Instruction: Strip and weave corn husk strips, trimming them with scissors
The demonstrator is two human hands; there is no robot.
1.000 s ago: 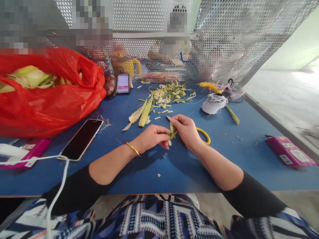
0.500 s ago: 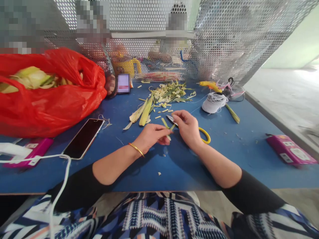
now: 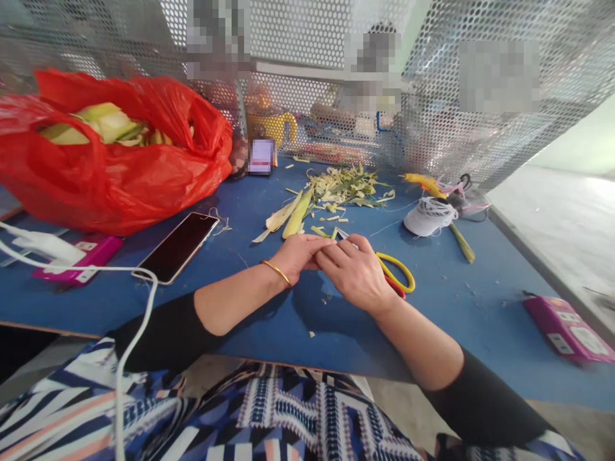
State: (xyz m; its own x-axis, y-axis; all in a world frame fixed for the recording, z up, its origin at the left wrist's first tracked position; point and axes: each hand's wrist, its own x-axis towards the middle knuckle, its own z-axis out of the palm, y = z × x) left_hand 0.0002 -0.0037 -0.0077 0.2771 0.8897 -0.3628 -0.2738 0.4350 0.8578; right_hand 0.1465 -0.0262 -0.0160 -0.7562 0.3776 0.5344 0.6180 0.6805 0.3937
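Observation:
My left hand [image 3: 300, 255], with a gold bangle at its wrist, pinches a narrow strip of green corn husk [image 3: 318, 232] at the fingertips. Against it my right hand [image 3: 353, 272] is curled, its fingers meeting the left fingers over the strip; most of the grip is hidden. Scissors with yellow and red handles [image 3: 408, 275] lie partly under my right hand, the blade tip poking out beyond the knuckles. Just past the hands are larger husk leaves [image 3: 298, 214] and a heap of cut husk pieces [image 3: 350, 184].
A red plastic bag [image 3: 158, 186] of husks stands at the left, near a dark phone [image 3: 180, 246], a white cable [image 3: 129, 270] and a magenta pack [image 3: 98, 253]. White string [image 3: 429, 216] and a yellow tool [image 3: 425, 183] lie right. Another magenta pack [image 3: 569, 330] sits far right. Perforated metal panel [image 3: 312, 137] behind.
My right hand has turned over and moved in against my left, its fingers now covering the strip. The camera view has swung, so the table appears tilted and shifted.

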